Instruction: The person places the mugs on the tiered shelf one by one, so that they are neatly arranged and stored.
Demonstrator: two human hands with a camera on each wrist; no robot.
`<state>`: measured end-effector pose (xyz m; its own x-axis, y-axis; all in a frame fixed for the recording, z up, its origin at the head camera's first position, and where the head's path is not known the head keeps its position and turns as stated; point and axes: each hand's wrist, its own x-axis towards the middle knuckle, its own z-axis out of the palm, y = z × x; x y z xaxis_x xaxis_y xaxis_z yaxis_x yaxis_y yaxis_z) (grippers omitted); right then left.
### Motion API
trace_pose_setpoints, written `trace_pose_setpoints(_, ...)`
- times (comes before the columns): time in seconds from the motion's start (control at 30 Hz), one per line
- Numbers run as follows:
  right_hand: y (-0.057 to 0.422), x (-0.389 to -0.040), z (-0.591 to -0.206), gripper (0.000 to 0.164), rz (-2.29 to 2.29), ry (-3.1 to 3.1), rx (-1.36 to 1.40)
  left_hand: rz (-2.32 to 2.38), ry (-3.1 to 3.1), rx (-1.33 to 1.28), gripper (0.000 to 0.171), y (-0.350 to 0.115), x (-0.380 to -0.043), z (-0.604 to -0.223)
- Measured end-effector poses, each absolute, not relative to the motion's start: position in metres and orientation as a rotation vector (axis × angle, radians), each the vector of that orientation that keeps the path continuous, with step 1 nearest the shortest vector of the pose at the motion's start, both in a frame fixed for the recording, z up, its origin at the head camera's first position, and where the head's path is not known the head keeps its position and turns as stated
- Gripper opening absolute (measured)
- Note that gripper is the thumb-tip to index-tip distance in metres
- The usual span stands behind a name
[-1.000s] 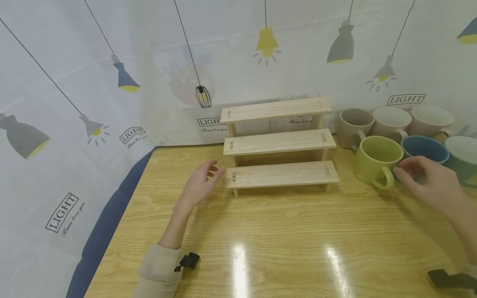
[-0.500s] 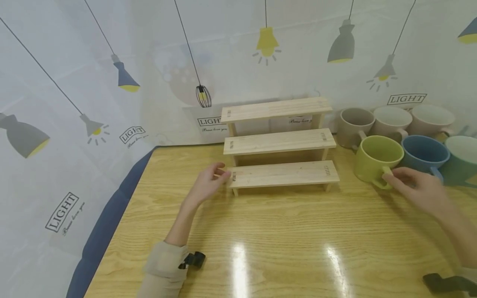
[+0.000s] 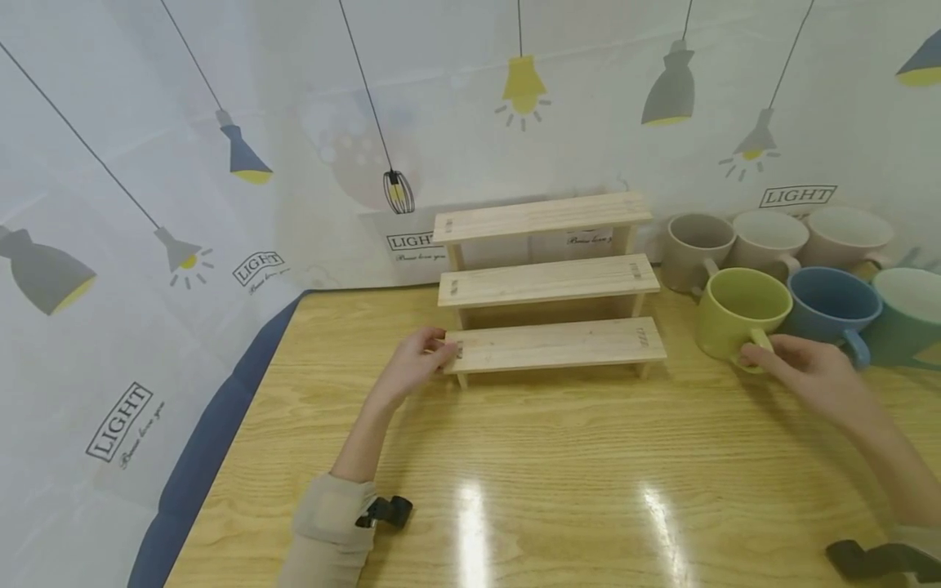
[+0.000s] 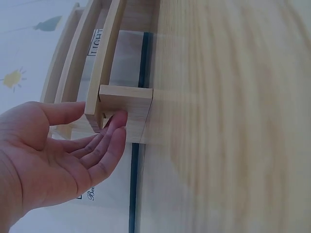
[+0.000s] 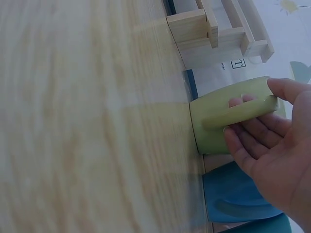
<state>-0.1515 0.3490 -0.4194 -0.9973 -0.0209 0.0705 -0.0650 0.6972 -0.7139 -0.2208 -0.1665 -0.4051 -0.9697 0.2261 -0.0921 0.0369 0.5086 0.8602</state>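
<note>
A three-tier wooden display shelf (image 3: 555, 346) stands against the back wall. My left hand (image 3: 414, 365) grips the left end of its lowest tier. In the left wrist view the thumb lies at the board's end (image 4: 93, 109) and the fingers curl beneath it. To the right of the shelf, a yellow-green mug (image 3: 724, 328) sits upright on the table, handle toward me. My right hand (image 3: 819, 380) holds that handle. Fingers pass through the handle (image 5: 240, 112) in the right wrist view, with the thumb at its top.
A blue mug (image 3: 827, 314) and a pale green mug (image 3: 904, 331) stand right of the yellow-green one. Behind them are a taupe mug (image 3: 687, 265) and two pale mugs, one (image 3: 760, 249) beside the other (image 3: 838, 249). The wooden table (image 3: 544, 457) meets a lamp-printed wall covering.
My left hand has moved right and taken hold of the lowest tier's end. My right hand has come down and left from near the blue mug onto the yellow-green mug's handle.
</note>
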Motion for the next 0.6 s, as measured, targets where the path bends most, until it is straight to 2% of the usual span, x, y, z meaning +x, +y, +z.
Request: trace_pose_setpoints(0.6,0.3462,-0.1558,-0.4285,0.032,1.693,-2.692,0.239,1.550,2.433,0.188,0.056,-0.1678,-0.2228,-0.4076)
